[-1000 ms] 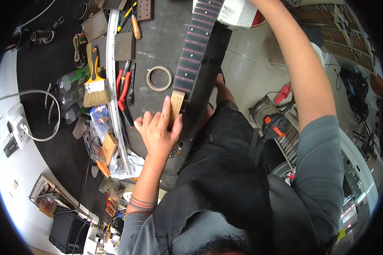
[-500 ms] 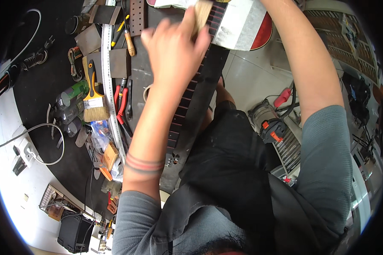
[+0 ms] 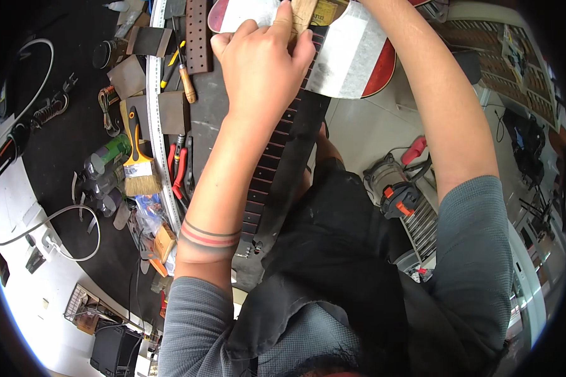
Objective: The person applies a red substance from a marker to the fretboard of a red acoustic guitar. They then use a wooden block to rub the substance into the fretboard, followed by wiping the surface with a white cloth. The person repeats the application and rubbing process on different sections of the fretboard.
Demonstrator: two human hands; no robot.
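Note:
A guitar lies on the dark bench, its black fretboard [image 3: 271,159] running from near my body up under my left forearm. Its red body [image 3: 380,65] is largely covered with white masking sheets [image 3: 339,60]. Over the upper end of the fretboard, my left hand [image 3: 261,72] has its thumb and fingers around a pale wooden block [image 3: 304,17]; the block's top is cut off by the frame edge. My right arm [image 3: 449,103] reaches over the body to the upper edge, where the hand itself is out of view.
Left of the neck lie a steel ruler [image 3: 155,119], a wide paintbrush [image 3: 141,176], red-handled pliers [image 3: 180,169], a wooden-handled tool [image 3: 187,85] and a perforated brown block [image 3: 199,38]. A vacuum-like machine [image 3: 390,185] stands on the floor at right.
The guitar and bench tools appear slightly lower in the picture. My left hand has shifted a little, still gripping the wooden block, and is less blurred. More of the masked body shows.

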